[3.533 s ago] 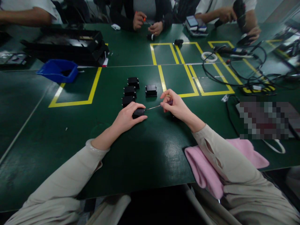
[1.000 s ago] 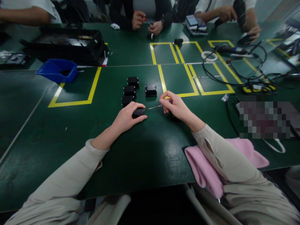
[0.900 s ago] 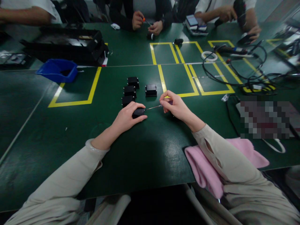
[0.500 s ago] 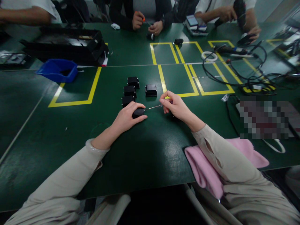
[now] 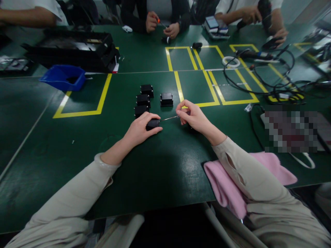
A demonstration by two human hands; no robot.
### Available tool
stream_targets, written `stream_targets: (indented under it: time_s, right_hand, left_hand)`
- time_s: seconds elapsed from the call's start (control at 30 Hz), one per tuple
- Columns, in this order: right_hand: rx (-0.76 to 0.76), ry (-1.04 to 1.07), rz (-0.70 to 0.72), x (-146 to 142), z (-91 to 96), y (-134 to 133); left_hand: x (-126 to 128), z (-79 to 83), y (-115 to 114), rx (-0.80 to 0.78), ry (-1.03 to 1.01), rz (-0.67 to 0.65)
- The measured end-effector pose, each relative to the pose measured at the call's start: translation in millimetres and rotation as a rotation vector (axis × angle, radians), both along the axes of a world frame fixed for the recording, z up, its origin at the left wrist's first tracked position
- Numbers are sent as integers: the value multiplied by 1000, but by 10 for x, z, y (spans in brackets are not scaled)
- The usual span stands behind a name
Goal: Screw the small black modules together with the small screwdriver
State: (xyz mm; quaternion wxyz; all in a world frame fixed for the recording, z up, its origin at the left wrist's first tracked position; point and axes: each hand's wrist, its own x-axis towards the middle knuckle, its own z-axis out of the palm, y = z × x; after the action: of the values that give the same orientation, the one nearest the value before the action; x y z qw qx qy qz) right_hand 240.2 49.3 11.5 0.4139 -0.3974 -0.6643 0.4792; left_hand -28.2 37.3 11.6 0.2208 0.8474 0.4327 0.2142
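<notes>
My left hand (image 5: 141,129) is closed around a small black block (image 5: 153,124), pressing it to the green table. In my right hand (image 5: 190,115) is a screwdriver, its thin metal shaft (image 5: 169,119) reaching left to the block's side. The fingers cover most of its handle. Just beyond my left hand, three similar black blocks stand in a row: a near one (image 5: 141,111), a middle one (image 5: 143,100) and a far one (image 5: 147,90). Another black block (image 5: 166,99) sits apart to their right.
A blue bin (image 5: 63,76) and stacked black trays (image 5: 103,51) stand at the left. Tangled cables (image 5: 261,92), a white ring (image 5: 231,62) and a pink cloth (image 5: 224,182) lie at the right. Yellow tape (image 5: 204,105) marks the table. People work along the far edge.
</notes>
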Motion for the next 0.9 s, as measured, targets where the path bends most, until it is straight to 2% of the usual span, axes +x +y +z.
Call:
stream_targets:
  time_s: [0.2,0.37,0.6,0.9]
  right_hand:
    - [66,-39,-23,17,22,7]
    - [20,-9,5,-3,2,5]
    - [57,-19,-36,14,26,-9]
    - [2,12,-6,-3,7,-3]
  left_hand:
    - [-4,-10,7,6,-6,-7]
    - [-8,-17,6,14,-4,-8]
    - [-10,-4,3,-5,-4,-3]
    - [-7,-12,5,1,-4,3]
